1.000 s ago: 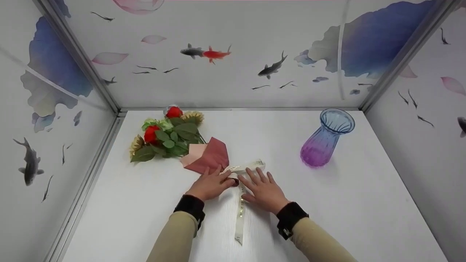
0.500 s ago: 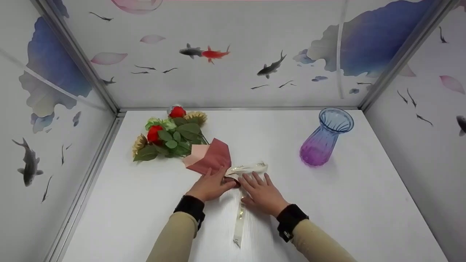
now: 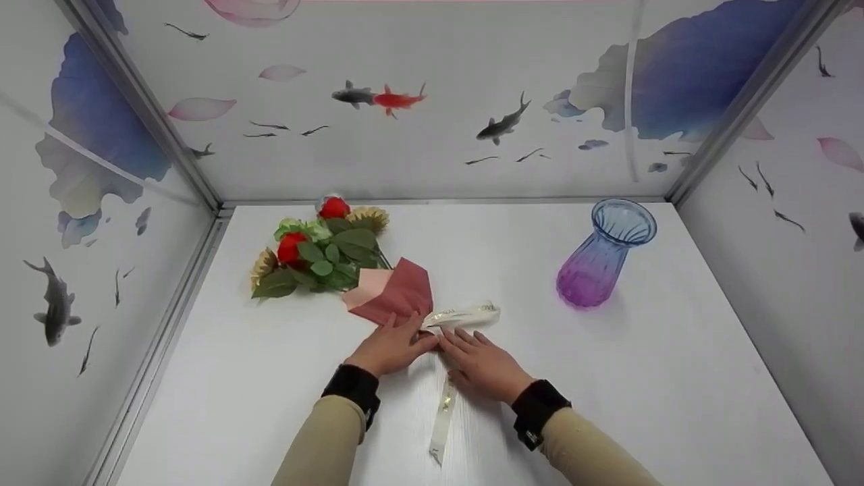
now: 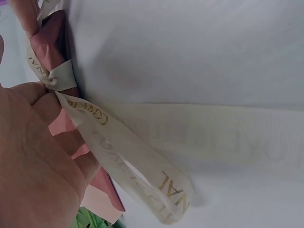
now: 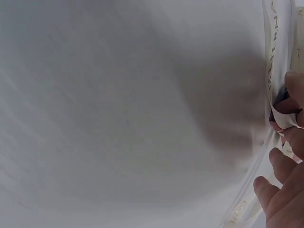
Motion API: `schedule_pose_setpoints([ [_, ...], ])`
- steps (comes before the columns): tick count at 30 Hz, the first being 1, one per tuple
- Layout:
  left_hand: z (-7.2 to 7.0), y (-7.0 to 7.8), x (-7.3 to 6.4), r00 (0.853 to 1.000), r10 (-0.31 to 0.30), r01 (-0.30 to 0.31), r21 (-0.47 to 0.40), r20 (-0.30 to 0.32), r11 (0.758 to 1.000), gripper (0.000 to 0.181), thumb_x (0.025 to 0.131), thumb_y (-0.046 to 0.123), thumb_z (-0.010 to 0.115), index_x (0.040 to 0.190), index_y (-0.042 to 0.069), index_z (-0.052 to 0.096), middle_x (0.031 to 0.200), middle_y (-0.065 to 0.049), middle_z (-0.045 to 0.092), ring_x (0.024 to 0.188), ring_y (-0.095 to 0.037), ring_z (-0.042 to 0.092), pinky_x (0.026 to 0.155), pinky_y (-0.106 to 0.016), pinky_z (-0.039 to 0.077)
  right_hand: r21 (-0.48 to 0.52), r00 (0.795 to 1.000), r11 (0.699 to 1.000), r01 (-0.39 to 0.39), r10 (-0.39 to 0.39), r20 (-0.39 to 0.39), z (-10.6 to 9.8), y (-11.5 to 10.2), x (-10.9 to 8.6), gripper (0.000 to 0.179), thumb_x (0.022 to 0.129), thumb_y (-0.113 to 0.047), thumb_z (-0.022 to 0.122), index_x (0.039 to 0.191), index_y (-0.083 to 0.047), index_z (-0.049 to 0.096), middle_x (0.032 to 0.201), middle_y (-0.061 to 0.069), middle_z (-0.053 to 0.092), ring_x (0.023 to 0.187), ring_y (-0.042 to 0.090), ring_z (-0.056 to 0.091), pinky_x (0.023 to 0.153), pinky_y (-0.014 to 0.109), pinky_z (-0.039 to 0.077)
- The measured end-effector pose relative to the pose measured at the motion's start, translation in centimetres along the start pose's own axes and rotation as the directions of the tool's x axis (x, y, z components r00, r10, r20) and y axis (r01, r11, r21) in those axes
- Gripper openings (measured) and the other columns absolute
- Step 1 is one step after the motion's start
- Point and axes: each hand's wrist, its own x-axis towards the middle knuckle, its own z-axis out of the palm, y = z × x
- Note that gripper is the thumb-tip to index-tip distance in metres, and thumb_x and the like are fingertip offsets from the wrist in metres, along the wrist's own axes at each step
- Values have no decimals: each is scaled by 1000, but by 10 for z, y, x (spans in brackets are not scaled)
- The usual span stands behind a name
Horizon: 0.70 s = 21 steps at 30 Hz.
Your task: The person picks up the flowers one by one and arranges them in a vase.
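A bouquet of artificial flowers (image 3: 324,253), with red roses, yellow sunflowers and green leaves, lies at the left of the white table. Its lower end sits in dusky pink wrapping paper (image 3: 403,291). A white ribbon (image 4: 64,78) with gold lettering is tied round the paper's narrow end. My left hand (image 3: 386,352) grips that wrapped end, the fingertips on the paper beside the knot. My right hand (image 3: 489,370) holds the ribbon by the tip of the wrap, thumb and index finger either side. One ribbon loop lies beyond my right fingers, and a loose tail (image 3: 441,425) runs toward me.
At the right back of the table stands a ribbed glass vase (image 3: 604,253), blue at the flared top and purple below. White panels (image 3: 432,162) with painted fish and lotus leaves enclose the table behind and on both sides.
The bouquet and wrap have shifted slightly right. My right fingers have drawn together and moved off the ribbon loop, nearer the knot. The tail's lower end has swung a little to the left.
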Motion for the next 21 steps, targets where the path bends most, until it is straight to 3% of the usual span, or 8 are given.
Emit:
schedule_pose_setpoints([
  [5, 2, -2, 1, 1000, 14, -14, -1, -5, 1000, 75, 102, 65, 42, 162, 22, 32, 165, -6, 33, 153, -46, 17, 119, -62, 24, -14, 996, 999, 43, -44, -79, 1, -1, 2, 50, 100, -18, 66, 146, -2, 55, 147, 17, 56, 135, 34, 55, 110, 52, 44],
  [11, 4, -8, 3, 998, 58, -56, 67, -30, 996, 68, 106, 58, 37, 160, 15, 37, 167, -8, 28, 155, -44, 14, 122, -62, 16, -27, 993, 998, 57, -60, -102, 1, -3, 3, 45, 98, -15, 68, 140, 1, 60, 139, 18, 63, 130, 33, 60, 108, 51, 46],
  [15, 3, -11, 4, 996, -9, 22, 140, -92, 990, 68, 108, 57, 33, 159, 13, 36, 169, -12, 22, 156, -43, 10, 121, -65, 14, -62, 988, 995, 83, -90, -124, 4, -4, 4, 41, 98, -13, 66, 136, 2, 62, 134, 19, 66, 126, 33, 63, 106, 50, 48],
  [18, 3, -11, 5, 987, -71, 91, 137, -142, 986, 69, 108, 57, 33, 159, 11, 36, 169, -16, 20, 155, -47, 9, 121, -65, 12, -72, 984, 993, 96, -105, -145, 6, -5, 3, 39, 98, -12, 66, 134, 3, 63, 132, 20, 67, 123, 33, 65, 105, 48, 49],
  [21, 3, -11, 6, 985, -89, 107, 119, -147, 987, 70, 108, 56, 33, 159, 8, 36, 169, -19, 18, 154, -49, 8, 122, -64, 10, -80, 976, 990, 116, -128, -174, 6, -6, 3, 37, 96, -11, 68, 130, 4, 65, 130, 22, 68, 121, 34, 66, 104, 48, 50],
])
